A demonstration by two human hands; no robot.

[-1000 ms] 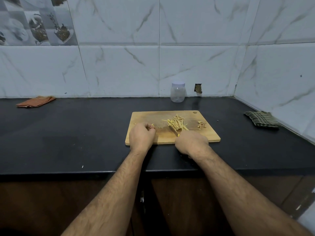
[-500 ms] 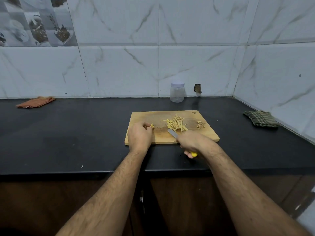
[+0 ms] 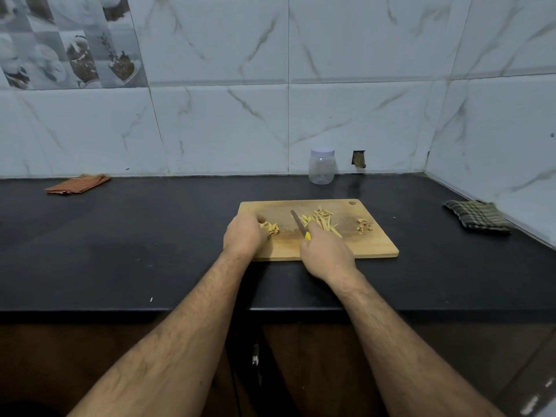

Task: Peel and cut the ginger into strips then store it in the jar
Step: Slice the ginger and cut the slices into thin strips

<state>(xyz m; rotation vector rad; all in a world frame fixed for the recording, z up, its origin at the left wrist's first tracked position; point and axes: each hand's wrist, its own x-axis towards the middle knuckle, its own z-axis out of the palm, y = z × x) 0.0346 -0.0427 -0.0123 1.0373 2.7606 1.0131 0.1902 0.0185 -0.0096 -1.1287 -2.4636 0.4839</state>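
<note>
A wooden cutting board point(image 3: 376, 248) lies on the black counter. My left hand point(image 3: 245, 234) holds a small piece of ginger point(image 3: 272, 228) down on the board's left part. My right hand point(image 3: 326, 254) grips a knife point(image 3: 298, 221) by its yellow handle, the blade pointing away between the piece and a pile of cut ginger strips point(image 3: 323, 221). A small heap of peel scraps point(image 3: 364, 226) sits on the board's right side. A clear plastic jar point(image 3: 321, 167) with a white lid stands against the back wall, closed.
A folded orange cloth point(image 3: 76, 184) lies at the far left of the counter point(image 3: 120, 251). A dark checked cloth point(image 3: 477, 217) lies at the right near the side wall. Tiled walls close off the back and right.
My right hand has lifted the knife from the board's front edge and moved it forward onto the board, blade now beside the strips. My left hand has stayed on the ginger piece.
</note>
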